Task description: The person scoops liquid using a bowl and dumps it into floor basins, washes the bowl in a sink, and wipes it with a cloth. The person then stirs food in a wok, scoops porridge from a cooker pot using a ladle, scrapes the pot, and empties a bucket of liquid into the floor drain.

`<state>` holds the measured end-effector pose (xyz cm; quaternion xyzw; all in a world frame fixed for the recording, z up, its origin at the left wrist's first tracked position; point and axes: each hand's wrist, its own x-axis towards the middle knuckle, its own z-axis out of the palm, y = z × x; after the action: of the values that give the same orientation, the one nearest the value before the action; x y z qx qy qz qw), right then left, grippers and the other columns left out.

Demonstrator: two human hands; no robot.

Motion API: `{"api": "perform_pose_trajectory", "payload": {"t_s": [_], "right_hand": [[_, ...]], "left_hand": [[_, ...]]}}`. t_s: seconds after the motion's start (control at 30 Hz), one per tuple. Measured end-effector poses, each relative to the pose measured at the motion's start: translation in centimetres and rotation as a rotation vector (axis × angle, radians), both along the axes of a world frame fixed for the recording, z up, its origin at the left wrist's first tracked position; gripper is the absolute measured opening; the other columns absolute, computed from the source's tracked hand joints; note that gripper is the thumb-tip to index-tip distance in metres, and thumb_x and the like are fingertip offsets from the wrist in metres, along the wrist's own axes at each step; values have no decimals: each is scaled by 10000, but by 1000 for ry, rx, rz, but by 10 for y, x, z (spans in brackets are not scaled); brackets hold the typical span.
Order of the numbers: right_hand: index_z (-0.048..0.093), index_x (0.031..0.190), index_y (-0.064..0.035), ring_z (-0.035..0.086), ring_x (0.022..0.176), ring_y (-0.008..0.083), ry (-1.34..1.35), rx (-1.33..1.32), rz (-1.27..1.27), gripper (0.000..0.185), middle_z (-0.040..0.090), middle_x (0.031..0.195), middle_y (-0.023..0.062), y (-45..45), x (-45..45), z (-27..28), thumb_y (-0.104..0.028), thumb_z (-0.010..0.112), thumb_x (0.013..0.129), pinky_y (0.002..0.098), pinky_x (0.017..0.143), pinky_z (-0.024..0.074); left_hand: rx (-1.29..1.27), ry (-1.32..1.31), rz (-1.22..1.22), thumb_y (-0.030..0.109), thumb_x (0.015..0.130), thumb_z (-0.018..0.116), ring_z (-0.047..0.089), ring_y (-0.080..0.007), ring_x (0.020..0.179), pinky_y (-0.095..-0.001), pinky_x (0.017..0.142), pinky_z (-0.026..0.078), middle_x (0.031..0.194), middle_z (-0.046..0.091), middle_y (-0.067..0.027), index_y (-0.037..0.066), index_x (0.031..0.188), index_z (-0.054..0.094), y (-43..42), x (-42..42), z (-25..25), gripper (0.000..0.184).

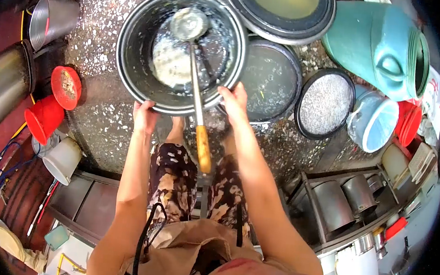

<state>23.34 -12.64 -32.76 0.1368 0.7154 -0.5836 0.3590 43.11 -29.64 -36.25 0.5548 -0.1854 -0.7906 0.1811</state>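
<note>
A large dark-walled metal pot [133, 53] is held low over the wet floor, its mouth facing up at me. Whitish, soapy-looking residue [171, 64] lies in its bottom. A long ladle [196, 86] with a yellow-brown wooden handle leans in the pot, its handle hanging over the near rim. My left hand [144, 117] grips the near-left rim, the thumb on top. On the near-right rim my right hand [234, 103] is closed too, close to a basin of cloudy water [268, 79]. Neither hand touches the ladle.
A pot of yellowish liquid [327, 27] stands behind the basin. To the right are a foamy-looking tub [325, 105], a green jug [374, 46] and a blue bucket [373, 124]. Red buckets [44, 118] stand left; a rack of steel pots [331, 205] is at lower right.
</note>
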Motion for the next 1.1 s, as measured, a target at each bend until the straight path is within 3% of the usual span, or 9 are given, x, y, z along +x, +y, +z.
{"api": "perform_pose_trajectory", "payload": {"t_s": [0.3, 0.43, 0.53, 0.67, 0.73, 0.87, 1.0, 1.07, 1.1], "right_hand": [[501, 982, -17, 577, 729, 167, -132, 202, 82, 240, 594, 879, 86, -70, -39, -162, -147, 595, 802, 297, 595, 488], [433, 1112, -6, 596, 799, 204, -329, 415, 163, 508, 564, 959, 123, -94, -17, -133, -384, 587, 810, 312, 613, 501], [432, 1148, -79, 559, 917, 189, -593, 318, 296, 530, 580, 929, 60, -106, 20, -121, -530, 400, 873, 374, 816, 414], [455, 1081, -61, 552, 755, 146, -509, 225, 272, 338, 549, 837, 28, -113, 72, -139, -196, 603, 809, 298, 637, 443], [450, 1074, -29, 553, 665, 151, -351, 256, 215, 374, 545, 834, 63, -116, 88, -157, -38, 634, 749, 278, 571, 459], [471, 1130, -8, 576, 672, 158, -75, 479, 269, 426, 580, 877, 105, -118, 88, -159, -86, 642, 748, 287, 586, 484], [493, 1135, -32, 592, 842, 247, 156, 670, 525, 502, 596, 985, 141, -59, 41, -167, -223, 682, 711, 357, 758, 468], [483, 1170, -51, 567, 978, 278, 223, 839, 834, 568, 593, 1042, 152, -76, 31, -106, -257, 686, 680, 369, 848, 435], [410, 1208, -58, 551, 572, 137, 372, 799, 938, 595, 593, 802, 109, -46, 22, -123, -149, 681, 686, 291, 484, 444]], "left_hand": [[39, -74, 96, -93, 699, 510, 510, -191, 774, -347, 706, 470, 812, 504, -59, 46, 877, 467, -68, -34, -156, 231], [1, -135, 31, -29, 674, 548, 507, -138, 611, -240, 442, 390, 739, 524, -32, 77, 840, 480, -71, -66, -189, 208], [58, -90, 128, -24, 687, 543, 531, -151, 641, -241, 467, 420, 750, 530, -35, 78, 845, 481, -69, -78, -206, 198], [49, -281, -179, 45, 736, 605, 507, -189, 773, -365, 634, 442, 894, 533, -85, 49, 970, 399, -73, -78, -214, 312], [40, -202, -379, 111, 761, 648, 466, -284, 1077, -452, 869, 399, 1184, 472, -151, 62, 1177, 361, -77, -63, -204, 508], [-358, -178, -1013, 141, 776, 641, 432, -257, 1159, -346, 936, 383, 1305, 411, -178, 81, 1373, 269, -84, 8, -197, 706], [68, -55, -672, 22, 844, 516, 491, -160, 1058, -269, 838, 437, 1203, 504, -89, 41, 1329, 339, -87, 116, -120, 516], [-60, -364, -710, 103, 884, 486, 563, -152, 921, -259, 768, 456, 1074, 585, -94, 39, 1263, 433, -45, 219, -134, 388], [-13, -457, -785, 128, 809, 528, 563, -215, 1017, -319, 808, 451, 1113, 586, -132, 35, 1186, 494, -37, 264, -105, 390]]}}
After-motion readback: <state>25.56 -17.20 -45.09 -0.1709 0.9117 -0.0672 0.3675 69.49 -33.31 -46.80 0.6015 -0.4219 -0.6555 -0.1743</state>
